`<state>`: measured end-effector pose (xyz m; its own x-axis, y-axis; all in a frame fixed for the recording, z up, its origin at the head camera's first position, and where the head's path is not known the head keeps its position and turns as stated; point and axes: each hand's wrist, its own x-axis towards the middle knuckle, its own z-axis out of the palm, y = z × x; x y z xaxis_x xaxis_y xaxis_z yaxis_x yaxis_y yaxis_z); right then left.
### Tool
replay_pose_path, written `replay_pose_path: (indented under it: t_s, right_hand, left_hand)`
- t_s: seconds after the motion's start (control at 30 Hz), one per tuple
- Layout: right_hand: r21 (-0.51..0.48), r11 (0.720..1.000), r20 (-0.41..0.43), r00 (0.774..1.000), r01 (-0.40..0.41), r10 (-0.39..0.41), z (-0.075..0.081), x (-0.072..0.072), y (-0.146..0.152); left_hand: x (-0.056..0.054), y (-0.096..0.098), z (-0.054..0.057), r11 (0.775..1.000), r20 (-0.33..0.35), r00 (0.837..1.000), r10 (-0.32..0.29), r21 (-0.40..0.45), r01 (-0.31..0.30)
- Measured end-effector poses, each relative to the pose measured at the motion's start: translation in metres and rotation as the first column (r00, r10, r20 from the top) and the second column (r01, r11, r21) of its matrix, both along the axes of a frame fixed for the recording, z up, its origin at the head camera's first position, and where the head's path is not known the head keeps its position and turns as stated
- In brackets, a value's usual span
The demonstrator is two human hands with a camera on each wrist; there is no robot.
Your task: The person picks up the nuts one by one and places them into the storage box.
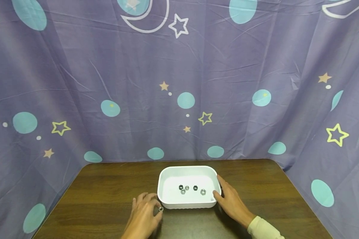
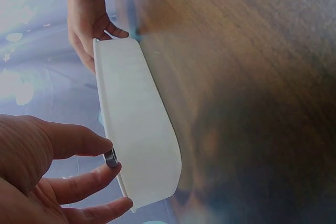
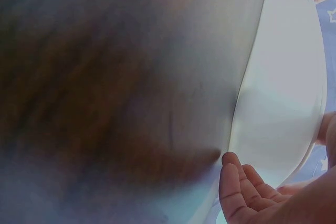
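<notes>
Between thumb and forefinger, my left hand (image 1: 143, 212) pinches a metal nut (image 2: 111, 158) at the near left corner of a white tray (image 1: 188, 205). Its other fingers are spread, close to the tray's rim in the left wrist view. My right hand (image 1: 231, 200) holds the tray's right end, thumb over the rim and fingers along the outside. Inside the tray lie several loose nuts: silver ones, such as the nut (image 1: 203, 192) on the right, and dark ones, such as the nut (image 1: 195, 188) near the middle.
The tray stands on a dark brown wooden table (image 1: 107, 186). Behind the table and at both sides hangs a purple curtain (image 1: 137, 116) with stars, moons and blue spots.
</notes>
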<state>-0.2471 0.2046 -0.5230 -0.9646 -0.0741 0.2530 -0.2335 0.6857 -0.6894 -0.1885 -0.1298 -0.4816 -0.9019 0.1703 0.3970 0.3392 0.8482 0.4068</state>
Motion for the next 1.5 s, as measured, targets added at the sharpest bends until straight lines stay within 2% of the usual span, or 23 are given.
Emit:
replay_pose_path:
  t_s: [0.27, 0.57, 0.9, 1.5]
  right_hand:
    - [0.000, 1.000, -0.010, 1.000, 0.000, 0.000, -0.002, -0.001, 0.001]
    - [0.007, 1.000, -0.010, 1.000, 0.003, -0.003, -0.002, -0.001, 0.000]
    - [0.009, 1.000, -0.019, 1.000, 0.003, -0.003, -0.003, -0.001, 0.001]
    - [-0.007, 1.000, -0.027, 1.000, -0.002, 0.002, -0.003, -0.002, 0.002]
  left_hand:
    - [-0.003, 0.001, 0.005, 1.000, -0.013, 1.000, -0.003, 0.020, 0.003]
    - [-0.006, 0.004, 0.010, 1.000, 0.010, 1.000, -0.003, 0.010, 0.003]
    - [-0.009, 0.008, 0.015, 1.000, -0.018, 1.000, -0.015, 0.014, 0.015]
    - [-0.023, 0.022, 0.018, 0.999, -0.132, 0.990, -0.045, -0.011, 0.043]
